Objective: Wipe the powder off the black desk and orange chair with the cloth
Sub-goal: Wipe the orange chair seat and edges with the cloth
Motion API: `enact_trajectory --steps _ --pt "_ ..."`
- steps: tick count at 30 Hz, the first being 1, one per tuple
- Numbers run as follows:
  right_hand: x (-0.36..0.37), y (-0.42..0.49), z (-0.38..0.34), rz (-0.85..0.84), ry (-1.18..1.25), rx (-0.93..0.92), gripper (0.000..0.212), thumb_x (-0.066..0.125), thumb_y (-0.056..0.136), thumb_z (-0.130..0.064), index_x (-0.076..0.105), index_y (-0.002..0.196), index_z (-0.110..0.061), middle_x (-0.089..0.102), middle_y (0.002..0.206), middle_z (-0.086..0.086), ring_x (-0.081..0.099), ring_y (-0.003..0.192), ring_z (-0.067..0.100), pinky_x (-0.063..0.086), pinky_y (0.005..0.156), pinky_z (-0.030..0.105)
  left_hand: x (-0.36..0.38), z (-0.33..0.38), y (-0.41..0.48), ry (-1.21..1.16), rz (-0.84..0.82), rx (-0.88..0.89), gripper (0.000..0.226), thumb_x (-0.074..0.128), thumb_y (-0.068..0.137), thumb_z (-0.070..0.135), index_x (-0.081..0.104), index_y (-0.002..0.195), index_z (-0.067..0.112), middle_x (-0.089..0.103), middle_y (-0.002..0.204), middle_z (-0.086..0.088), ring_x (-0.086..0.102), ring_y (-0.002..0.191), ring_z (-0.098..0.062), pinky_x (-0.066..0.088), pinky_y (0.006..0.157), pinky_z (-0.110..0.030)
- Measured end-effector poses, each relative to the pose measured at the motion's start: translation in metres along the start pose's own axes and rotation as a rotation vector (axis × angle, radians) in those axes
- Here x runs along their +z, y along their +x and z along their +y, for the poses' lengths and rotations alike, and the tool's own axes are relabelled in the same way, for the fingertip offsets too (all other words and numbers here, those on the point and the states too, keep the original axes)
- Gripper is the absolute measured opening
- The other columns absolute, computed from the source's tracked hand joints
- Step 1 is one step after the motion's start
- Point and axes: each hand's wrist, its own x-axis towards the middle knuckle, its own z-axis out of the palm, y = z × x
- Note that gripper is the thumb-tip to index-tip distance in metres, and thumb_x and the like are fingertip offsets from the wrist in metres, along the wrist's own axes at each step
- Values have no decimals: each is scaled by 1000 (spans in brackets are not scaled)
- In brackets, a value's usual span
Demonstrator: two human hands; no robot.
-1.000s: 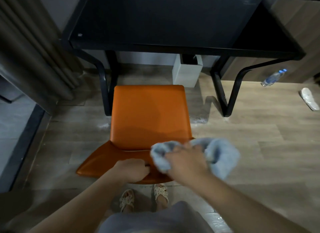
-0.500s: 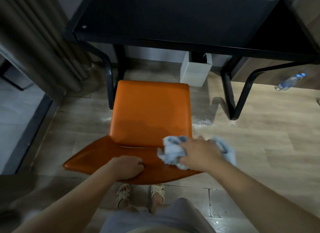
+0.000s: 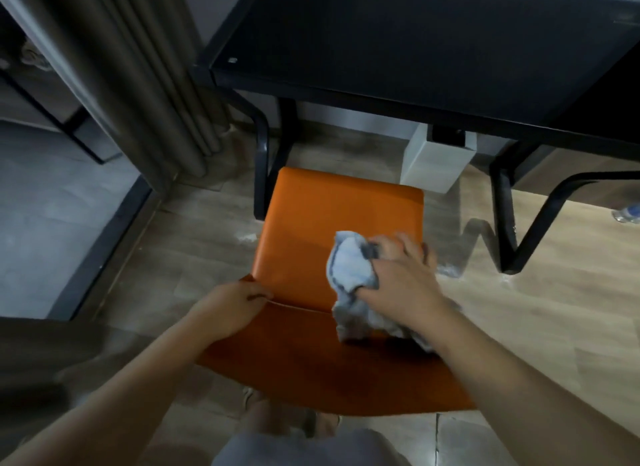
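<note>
The orange chair stands in front of me, its seat pointing toward the black desk. My right hand grips a bunched light blue cloth and presses it on the right side of the seat, near the backrest. My left hand holds the top left edge of the chair's backrest, fingers curled over it. White powder lies on the floor at both sides of the seat. No powder shows on the dark desk top.
A curtain hangs at the left beside the desk's leg. A white box stands under the desk. A plastic bottle lies on the wooden floor at the far right. My feet are below the chair's backrest.
My right hand carried the cloth from the backrest's top edge forward onto the seat. My left hand slid left along the backrest's edge. My head came closer and turned left.
</note>
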Motion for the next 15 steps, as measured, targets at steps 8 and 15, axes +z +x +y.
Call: enact_trajectory --steps 8,15 --pt "40 54 -104 253 -26 -92 20 72 59 -13 69 78 -18 60 83 4 57 78 27 44 69 37 -20 -84 39 -209 4 -220 25 50 95 22 63 116 17 64 115 -5 59 104 -19 44 89 -27" --pt "115 109 -173 -689 621 58 23 58 78 -37 65 79 -15 59 81 -1 55 90 16 45 81 30 -9 -133 89 -701 34 -446 24 48 92 5 62 112 3 64 101 -23 60 93 -35 48 73 -36"
